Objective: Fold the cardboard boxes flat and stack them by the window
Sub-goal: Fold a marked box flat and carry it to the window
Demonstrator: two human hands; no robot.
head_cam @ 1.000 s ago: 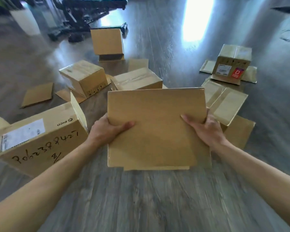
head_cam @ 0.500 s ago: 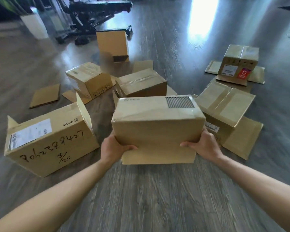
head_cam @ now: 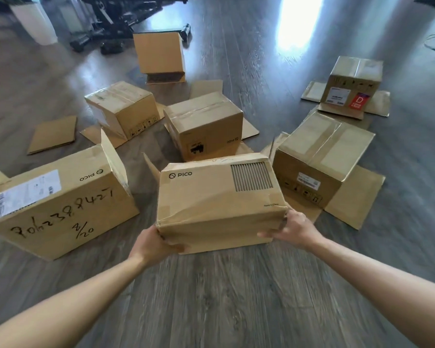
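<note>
Both hands are tipping the PICO box (head_cam: 219,197) forward and down: a second ago its plain broad face was facing the camera, now the printed logo side is facing up and the box is sitting low over the wood floor (head_cam: 224,297), front and centre. The left hand (head_cam: 152,243) is gripping the near bottom-left corner, fingers curled under; the right hand (head_cam: 290,228) is gripping the near right corner, thumb on the front. The top panel is creasing (likely starting to collapse). Still box-shaped, so flattening is only beginning. The handwritten-number box (head_cam: 58,204) is sitting just left, the taped box (head_cam: 322,162) just right, both unfolded. No stack showing yet.
</note>
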